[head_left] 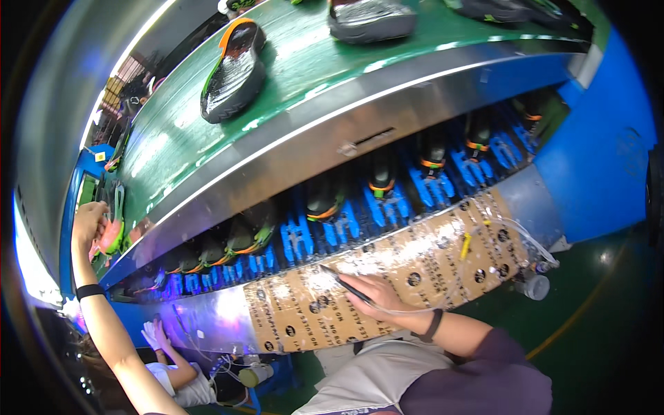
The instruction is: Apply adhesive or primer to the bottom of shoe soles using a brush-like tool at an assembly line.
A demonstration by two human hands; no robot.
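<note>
My left hand (90,223) reaches out to the far left end of the green conveyor belt. Its fingers are closed at the edge of a pink-and-green shoe sole (114,234), partly hidden by the hand. Over the cardboard-covered ledge, my right hand (377,294) grips a dark pen-like brush (354,289), tip pointing up and left. A thin clear tube (429,309) runs from near that hand toward the right. On the belt lies a black shoe sole (238,79) with an orange heel edge and a glossy, wet-looking inside.
More soles (373,21) lie farther along the green belt (297,62). Below its metal edge, blue holders (339,228) carry dark shoes in a row. Brown printed cardboard (373,277) covers the near ledge. A co-worker's gloved hand (156,335) is at lower left. A clear cup (535,287) hangs right.
</note>
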